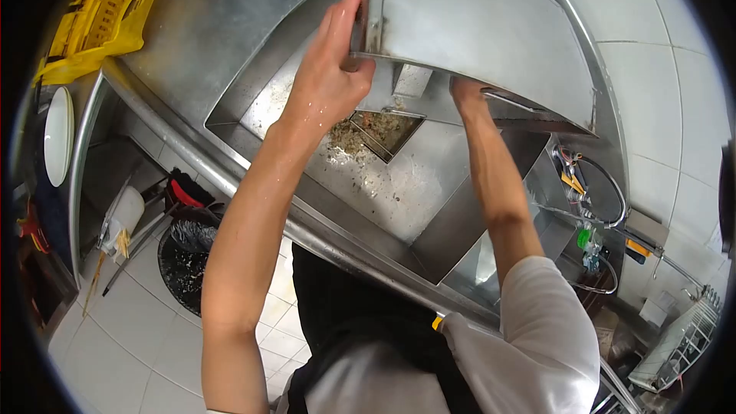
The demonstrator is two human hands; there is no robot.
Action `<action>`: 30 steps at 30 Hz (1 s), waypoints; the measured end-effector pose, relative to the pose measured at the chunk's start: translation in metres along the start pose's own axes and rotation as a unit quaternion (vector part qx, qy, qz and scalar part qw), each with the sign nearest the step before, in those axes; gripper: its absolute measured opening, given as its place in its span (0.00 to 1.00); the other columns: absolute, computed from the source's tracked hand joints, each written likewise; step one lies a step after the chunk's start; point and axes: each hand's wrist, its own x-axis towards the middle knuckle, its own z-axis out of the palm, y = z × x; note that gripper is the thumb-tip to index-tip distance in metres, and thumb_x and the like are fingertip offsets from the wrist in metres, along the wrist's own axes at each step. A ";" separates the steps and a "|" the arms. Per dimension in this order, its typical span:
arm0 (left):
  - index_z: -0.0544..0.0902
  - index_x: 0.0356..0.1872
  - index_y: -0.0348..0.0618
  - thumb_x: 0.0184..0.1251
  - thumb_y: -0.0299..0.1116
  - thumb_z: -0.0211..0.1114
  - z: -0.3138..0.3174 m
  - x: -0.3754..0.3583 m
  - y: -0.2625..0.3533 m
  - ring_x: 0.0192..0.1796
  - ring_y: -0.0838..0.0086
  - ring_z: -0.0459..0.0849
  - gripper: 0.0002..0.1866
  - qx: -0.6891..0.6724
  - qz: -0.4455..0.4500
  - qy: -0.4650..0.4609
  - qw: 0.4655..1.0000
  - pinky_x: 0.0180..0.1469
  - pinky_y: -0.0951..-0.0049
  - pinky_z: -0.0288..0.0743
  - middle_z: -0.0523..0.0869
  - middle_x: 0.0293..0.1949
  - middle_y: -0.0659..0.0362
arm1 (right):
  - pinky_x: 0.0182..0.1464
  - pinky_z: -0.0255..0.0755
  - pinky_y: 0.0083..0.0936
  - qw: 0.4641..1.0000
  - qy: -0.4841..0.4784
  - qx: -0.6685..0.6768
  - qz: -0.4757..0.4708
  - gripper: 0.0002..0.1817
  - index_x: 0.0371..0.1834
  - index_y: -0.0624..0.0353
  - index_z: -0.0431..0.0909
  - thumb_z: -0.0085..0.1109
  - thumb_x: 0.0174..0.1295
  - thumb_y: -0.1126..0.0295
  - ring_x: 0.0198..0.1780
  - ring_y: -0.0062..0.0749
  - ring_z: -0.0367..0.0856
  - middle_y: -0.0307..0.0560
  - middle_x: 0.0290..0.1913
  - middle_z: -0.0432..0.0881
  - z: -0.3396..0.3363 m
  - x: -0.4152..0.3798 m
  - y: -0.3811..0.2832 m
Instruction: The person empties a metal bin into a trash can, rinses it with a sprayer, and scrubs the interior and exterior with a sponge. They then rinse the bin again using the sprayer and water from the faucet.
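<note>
Commercial kitchen, white wall tiles, white tiled floor (130, 337). Below me a big stainless sink (399, 192) set in a steel surface (207, 23), w/ a square drain strainer (379, 132) in the basin floor, full of food scraps; more scraps smeared just beside it.

Head view: I'm holding a large steel tray (483, 31) up over the sink, tilted, its underside facing me. My left hand (330, 69) is wet, fingers closed round the tray's left edge, thumb pressed on the lower rim. My right hand (466, 92) goes up under the tray's lower edge; it's touching the tray there but the fingers are hidden behind the metal, so can't tell how they're gripping. Tray sits directly above the strainer, well clear of the basin floor.

Far left on the surface: yellow plastic crate (103, 11). Under the surface, a white plate (57, 136) standing on edge on a shelf. On the floor, a bin w/ black liner (188, 261), a brush beside it. Right of the sink: hoses and cables (594, 199) by the wall, and a wire rack (678, 345) low right.
</note>
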 end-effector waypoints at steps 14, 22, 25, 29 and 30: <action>0.57 0.72 0.34 0.57 0.20 0.65 -0.008 0.001 0.000 0.68 0.52 0.71 0.40 0.000 0.014 -0.051 0.999 0.64 0.65 0.70 0.68 0.66 0.41 | 0.69 0.62 0.42 0.966 0.014 0.246 -0.076 0.27 0.65 0.59 0.72 0.58 0.60 0.66 0.69 0.55 0.67 0.63 0.67 0.70 -0.008 0.053 -0.037; 0.59 0.71 0.33 0.57 0.20 0.63 -0.002 0.002 0.007 0.66 0.49 0.72 0.38 0.072 0.012 -0.041 0.996 0.66 0.60 0.68 0.71 0.63 0.39 | 0.70 0.62 0.42 0.966 0.007 0.255 -0.042 0.28 0.66 0.56 0.71 0.58 0.60 0.65 0.69 0.55 0.66 0.60 0.68 0.69 0.046 0.065 -0.146; 0.59 0.71 0.34 0.57 0.19 0.62 -0.002 0.001 0.002 0.67 0.49 0.72 0.38 0.100 0.017 -0.042 0.994 0.67 0.59 0.67 0.70 0.64 0.38 | 0.70 0.62 0.41 0.946 -0.024 0.302 -0.112 0.28 0.66 0.54 0.71 0.59 0.60 0.65 0.69 0.55 0.66 0.59 0.68 0.69 0.012 0.045 -0.138; 0.59 0.71 0.34 0.57 0.20 0.63 -0.001 -0.001 0.003 0.68 0.50 0.71 0.38 0.100 0.018 -0.044 0.994 0.68 0.60 0.67 0.70 0.64 0.39 | 0.68 0.65 0.42 0.922 -0.028 0.381 -0.055 0.26 0.63 0.55 0.74 0.57 0.60 0.63 0.65 0.57 0.71 0.59 0.65 0.73 -0.015 0.036 -0.116; 0.59 0.71 0.34 0.57 0.21 0.63 -0.001 0.001 -0.004 0.68 0.51 0.71 0.38 0.076 0.052 -0.041 0.995 0.68 0.60 0.66 0.70 0.65 0.40 | 0.68 0.65 0.42 0.924 -0.031 0.378 -0.050 0.26 0.63 0.55 0.74 0.57 0.60 0.63 0.65 0.57 0.71 0.59 0.65 0.73 0.017 0.037 -0.125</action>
